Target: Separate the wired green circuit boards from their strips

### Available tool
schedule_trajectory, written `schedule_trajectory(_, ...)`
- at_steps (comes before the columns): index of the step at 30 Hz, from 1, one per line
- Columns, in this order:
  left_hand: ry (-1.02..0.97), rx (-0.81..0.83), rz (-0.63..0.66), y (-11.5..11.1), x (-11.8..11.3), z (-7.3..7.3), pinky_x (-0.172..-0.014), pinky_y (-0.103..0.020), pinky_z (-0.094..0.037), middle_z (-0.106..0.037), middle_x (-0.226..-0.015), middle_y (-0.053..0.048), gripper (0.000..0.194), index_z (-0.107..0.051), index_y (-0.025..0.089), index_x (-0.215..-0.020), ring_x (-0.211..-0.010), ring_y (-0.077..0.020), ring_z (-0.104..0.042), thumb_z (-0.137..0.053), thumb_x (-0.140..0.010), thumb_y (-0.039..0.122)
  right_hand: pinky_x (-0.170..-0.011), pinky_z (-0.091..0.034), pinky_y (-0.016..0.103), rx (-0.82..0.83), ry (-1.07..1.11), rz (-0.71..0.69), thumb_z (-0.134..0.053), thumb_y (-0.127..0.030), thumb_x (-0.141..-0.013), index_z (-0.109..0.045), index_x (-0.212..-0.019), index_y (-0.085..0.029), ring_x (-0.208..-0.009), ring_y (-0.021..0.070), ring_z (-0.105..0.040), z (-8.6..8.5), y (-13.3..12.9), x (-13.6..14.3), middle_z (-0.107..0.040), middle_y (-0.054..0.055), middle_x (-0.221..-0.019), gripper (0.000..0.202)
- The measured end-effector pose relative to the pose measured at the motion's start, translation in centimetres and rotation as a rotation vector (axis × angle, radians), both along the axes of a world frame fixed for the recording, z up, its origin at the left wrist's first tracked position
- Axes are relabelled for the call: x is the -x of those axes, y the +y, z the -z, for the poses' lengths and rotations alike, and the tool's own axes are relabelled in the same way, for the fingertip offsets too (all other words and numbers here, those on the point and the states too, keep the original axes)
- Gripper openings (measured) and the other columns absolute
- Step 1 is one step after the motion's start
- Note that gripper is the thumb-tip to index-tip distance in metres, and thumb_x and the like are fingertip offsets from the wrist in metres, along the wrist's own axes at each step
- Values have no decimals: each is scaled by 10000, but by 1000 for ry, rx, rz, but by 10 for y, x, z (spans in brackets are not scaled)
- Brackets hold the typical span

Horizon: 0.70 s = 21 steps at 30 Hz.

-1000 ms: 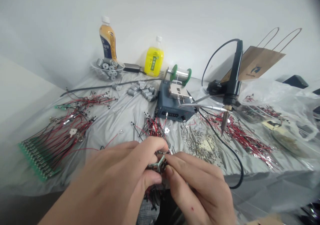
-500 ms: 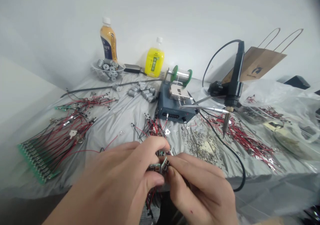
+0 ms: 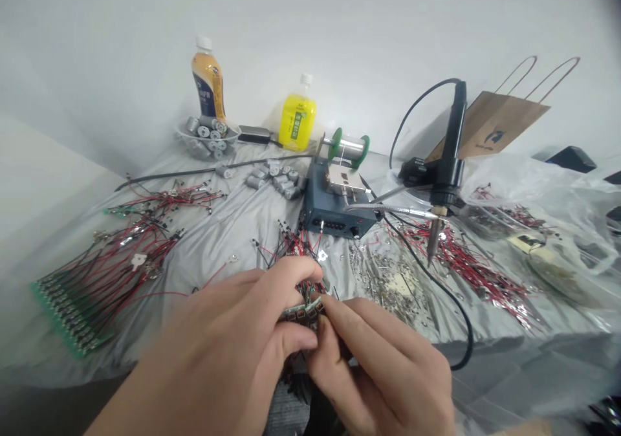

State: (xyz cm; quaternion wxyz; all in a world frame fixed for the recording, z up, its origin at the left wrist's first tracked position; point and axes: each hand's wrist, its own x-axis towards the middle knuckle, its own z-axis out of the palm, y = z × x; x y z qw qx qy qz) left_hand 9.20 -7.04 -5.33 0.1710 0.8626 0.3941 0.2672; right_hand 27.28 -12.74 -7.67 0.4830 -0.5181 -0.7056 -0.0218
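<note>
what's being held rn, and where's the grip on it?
A circuit-board strip, angled between the hands: left fingers hold its left part, right fingers pinch its right end. Can't tell if it's one piece.

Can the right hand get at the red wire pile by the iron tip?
Probably not cleanly: the right hand is pinching a circuit board piece, and the black cable crosses between hand and red wire pile in this view.

Just one head-worn cam, looking forward and down from close up: left hand (image 3: 233,332) at 7 o'clock, right hand (image 3: 381,358) at 5, wall (image 3: 349,28) at 12.
</note>
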Motion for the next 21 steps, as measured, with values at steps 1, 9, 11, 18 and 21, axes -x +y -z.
schedule_trajectory(1,3,5,4,0,0,-1,-762,-326,-678,-838,-1270,58,383,-492,402,-1379,-1055,-226,-838,-473,-1034,238,-472,-449,237,-34,-7,23,-662,-65,-962,-778,-1031,-127,-518,104,-552,2,1,0,-615,-5,-667,148)
schedule_trajectory(9,-25,-48,-54,-4,-5,-2,-814,-307,-682,-841,-1217,79,351,-533,415,-1353,-1032,-214,-832,-479,-1044,259,-475,-438,250,-89,-138,46,-688,-7,-927,-760,-1186,-91,-537,111,-532,2,0,-1,-602,1,-669,282)
schedule_trajectory(11,-28,-34,-68,-6,-4,-1,-852,-310,-688,-830,-1247,102,368,-529,444,-1361,-1058,-215,-829,-490,-1038,274,-471,-423,256,-93,-127,57,-695,-12,-923,-758,-1191,-103,-538,110,-514,3,0,1,-581,-8,-673,291)
schedule_trajectory(18,-51,-37,41,-5,-5,-10,-677,-226,-635,-830,-1159,116,371,-463,416,-1275,-968,-165,-826,-473,-1003,162,-458,-383,267,5,-6,52,-685,-37,-941,-793,-1092,-148,-520,109,-483,-1,-4,6,-545,-20,-661,217)
schedule_trajectory(21,-56,-82,21,-5,-5,-10,-724,-211,-647,-829,-1148,125,378,-473,414,-1277,-967,-161,-824,-482,-996,163,-456,-354,268,59,61,29,-676,-61,-958,-797,-1023,-161,-507,104,-457,-3,-5,8,-529,-22,-647,169)
